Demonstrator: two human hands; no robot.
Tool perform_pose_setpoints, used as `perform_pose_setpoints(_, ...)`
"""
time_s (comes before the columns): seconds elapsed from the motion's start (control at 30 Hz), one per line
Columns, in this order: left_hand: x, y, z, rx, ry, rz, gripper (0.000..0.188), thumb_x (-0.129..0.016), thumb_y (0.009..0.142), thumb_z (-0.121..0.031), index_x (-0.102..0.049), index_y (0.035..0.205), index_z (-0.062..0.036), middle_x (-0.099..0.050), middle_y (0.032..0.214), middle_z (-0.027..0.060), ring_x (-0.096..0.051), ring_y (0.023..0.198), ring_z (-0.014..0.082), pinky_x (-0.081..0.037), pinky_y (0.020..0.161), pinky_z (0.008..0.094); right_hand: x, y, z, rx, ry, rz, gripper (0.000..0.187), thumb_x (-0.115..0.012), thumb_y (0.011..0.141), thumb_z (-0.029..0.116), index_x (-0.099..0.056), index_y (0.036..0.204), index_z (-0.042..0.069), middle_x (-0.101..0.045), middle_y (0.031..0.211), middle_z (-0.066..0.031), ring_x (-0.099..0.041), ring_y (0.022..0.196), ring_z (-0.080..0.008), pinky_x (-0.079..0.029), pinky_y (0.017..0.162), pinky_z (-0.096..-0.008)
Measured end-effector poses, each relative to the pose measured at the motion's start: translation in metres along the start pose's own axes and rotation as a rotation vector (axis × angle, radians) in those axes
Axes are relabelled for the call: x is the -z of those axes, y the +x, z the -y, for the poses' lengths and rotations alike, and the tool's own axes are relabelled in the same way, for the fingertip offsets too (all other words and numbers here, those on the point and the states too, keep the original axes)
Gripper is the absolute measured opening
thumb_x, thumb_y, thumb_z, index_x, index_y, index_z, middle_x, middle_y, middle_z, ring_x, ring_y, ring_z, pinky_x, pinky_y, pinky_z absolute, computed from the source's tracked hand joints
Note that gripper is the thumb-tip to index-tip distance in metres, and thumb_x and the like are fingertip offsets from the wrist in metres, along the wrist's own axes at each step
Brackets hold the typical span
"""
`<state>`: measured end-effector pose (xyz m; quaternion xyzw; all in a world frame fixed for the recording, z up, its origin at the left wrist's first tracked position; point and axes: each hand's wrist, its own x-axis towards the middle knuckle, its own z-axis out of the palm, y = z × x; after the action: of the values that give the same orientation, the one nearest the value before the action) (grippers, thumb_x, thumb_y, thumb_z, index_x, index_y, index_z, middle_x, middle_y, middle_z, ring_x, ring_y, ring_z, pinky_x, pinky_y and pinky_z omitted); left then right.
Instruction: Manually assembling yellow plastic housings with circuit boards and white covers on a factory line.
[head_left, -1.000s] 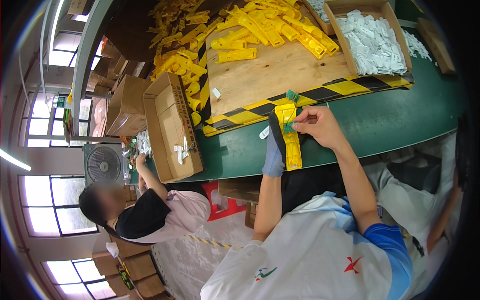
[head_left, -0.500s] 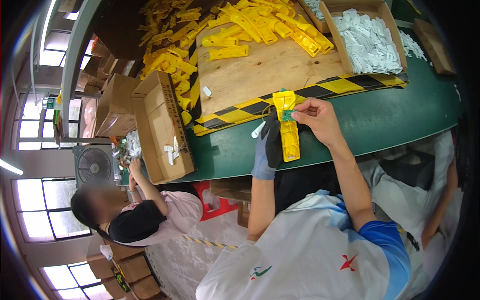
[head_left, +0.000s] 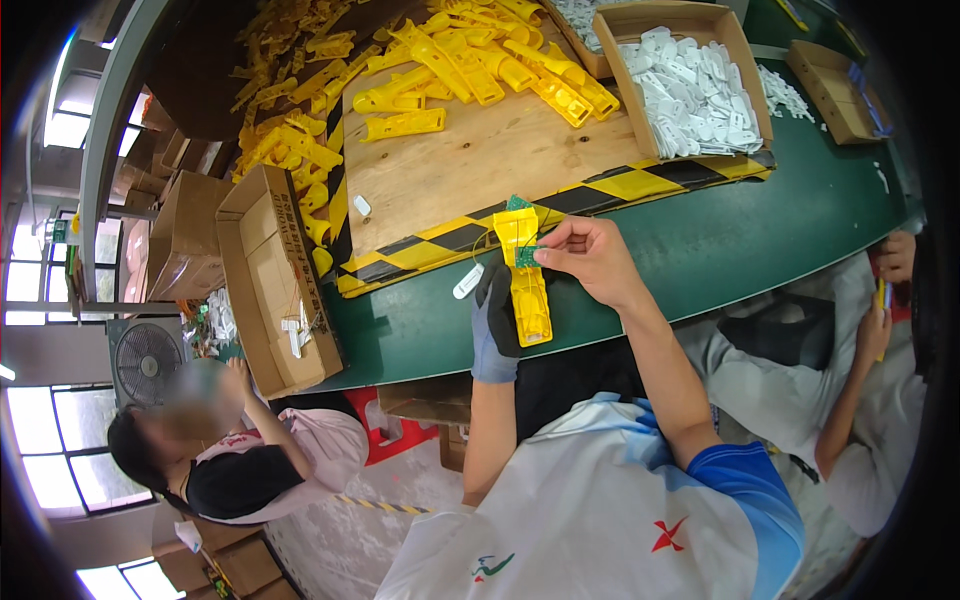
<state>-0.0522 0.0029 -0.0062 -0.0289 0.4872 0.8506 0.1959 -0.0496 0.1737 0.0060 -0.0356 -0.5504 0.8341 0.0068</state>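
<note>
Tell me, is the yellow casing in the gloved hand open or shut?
Open: the casing in the left hand shows its ribbed inside, with no cover over it.

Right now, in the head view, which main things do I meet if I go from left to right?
Fan, open cardboard box, loose white piece, gloved left hand, yellow casing, bare right hand, box of white parts, smaller cardboard tray.

White shirt (head_left: 590, 500), black and grey-blue glove (head_left: 494, 358) on left hand (head_left: 497, 305)
On the shirt's front, 1 red mark (head_left: 668, 536), 1 green-and-red mark (head_left: 492, 568); at its right, a blue sleeve (head_left: 755, 490).
</note>
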Motion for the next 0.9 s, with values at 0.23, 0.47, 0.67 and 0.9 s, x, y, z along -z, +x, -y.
perform_pose_setpoints(0.23, -0.001, 0.002, 0.003, 0.001, 0.022, -0.022, 0.036, -0.05, 0.099, -0.026, -0.052, 0.128, -0.0052, -0.063, 0.109, 0.0072, -0.062, 0.094, 0.0158, -0.051, 0.081, 0.0294, -0.001, 0.002, -0.005, -0.002, -0.115, -0.022, 0.012, -0.075, 0.082, 0.004, -0.067, 0.087, -0.002, -0.068, 0.079, -0.0042, -0.062, 0.071, -0.0055, -0.05, 0.066, -0.0196)
perform_pose_setpoints(0.47, 0.0, 0.002, 0.0, 0.021, 0.018, -0.008, 0.033, -0.051, 0.098, -0.027, -0.054, 0.125, -0.0068, -0.062, 0.108, 0.0053, -0.061, 0.093, 0.0152, -0.05, 0.081, 0.0301, -0.004, 0.003, -0.005, 0.021, -0.113, -0.041, 0.011, -0.075, 0.082, 0.004, -0.067, 0.087, -0.002, -0.067, 0.079, -0.004, -0.061, 0.07, -0.0052, -0.05, 0.066, -0.0193)
perform_pose_setpoints(0.67, -0.011, -0.004, -0.004, -0.018, 0.082, -0.004, 0.032, -0.048, 0.1, -0.027, -0.055, 0.123, -0.0057, -0.062, 0.107, 0.0063, -0.061, 0.092, 0.0143, -0.05, 0.081, 0.0292, 0.0, 0.001, -0.002, 0.011, -0.145, -0.01, 0.011, -0.075, 0.082, 0.005, -0.067, 0.087, -0.002, -0.068, 0.079, -0.0038, -0.061, 0.07, -0.0053, -0.05, 0.066, -0.0195)
perform_pose_setpoints(0.9, -0.02, -0.002, 0.011, -0.185, 0.35, -0.132, 0.025, -0.052, 0.1, -0.025, -0.057, 0.114, -0.0047, -0.06, 0.095, 0.0035, -0.057, 0.08, 0.0105, -0.047, 0.068, 0.0251, -0.003, -0.006, 0.003, 0.006, -0.257, -0.119, 0.015, -0.077, 0.08, 0.006, -0.067, 0.086, -0.003, -0.065, 0.079, -0.0041, -0.061, 0.07, -0.0054, -0.05, 0.064, -0.0203)
